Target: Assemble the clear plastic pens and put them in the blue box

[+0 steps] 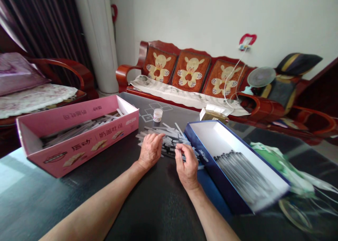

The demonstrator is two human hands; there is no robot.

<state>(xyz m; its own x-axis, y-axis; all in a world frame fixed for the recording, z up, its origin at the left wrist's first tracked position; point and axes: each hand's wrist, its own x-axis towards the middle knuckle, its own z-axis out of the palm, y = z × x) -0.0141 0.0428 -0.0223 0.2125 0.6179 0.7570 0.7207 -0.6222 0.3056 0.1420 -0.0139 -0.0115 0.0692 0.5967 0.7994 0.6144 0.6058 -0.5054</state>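
Note:
A loose pile of thin whitish and grey translucent sticks [173, 132], some with dark parts, lies on the dark table just beyond my hands. My left hand [151, 151] is closed at the pile's near left side, thumb and fingers pressed together. At the near right side, my right hand [187, 167] is curled with thumb and forefinger pinched. Whatever either hand holds is too small or hidden to make out. To the right stands a dark blue box [216, 177] with a white inside, where many slim dark-tipped grey sticks [241, 174] lie side by side.
On the left stands a long pink box [105, 128] with more sticks inside. A small white cup [157, 115] sits behind the pile. A gold-coloured box [213, 114] is beyond the blue box; a green and white plastic bag [282, 167] lies right of it.

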